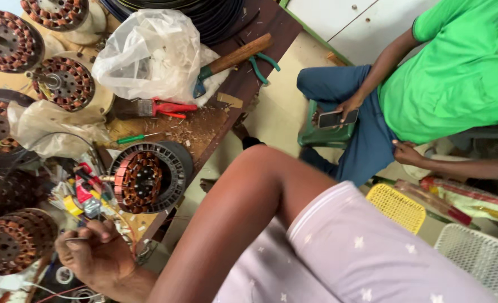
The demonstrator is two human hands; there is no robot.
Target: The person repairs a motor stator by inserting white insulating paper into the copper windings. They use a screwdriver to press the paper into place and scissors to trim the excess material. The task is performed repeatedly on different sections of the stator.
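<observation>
Copper-wound motor stators crowd the wooden desk (243, 84), at least seven in view, and the nearest one (146, 178), a black slotted ring packed with orange-brown coils, lies at the desk's edge just above the one hand in view (94, 252). Which of the person's hands this is I cannot tell; its grip is clenched on a thin metal pin (78, 239). Two crumpled clear plastic bags (148, 50) lie among red-handled pliers (167, 108) and a wooden-handled hammer (235, 56).

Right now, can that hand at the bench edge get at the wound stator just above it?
Probably yes: the hand, pinching thin wire, sits just below the stator, with only small clutter between them.
</observation>
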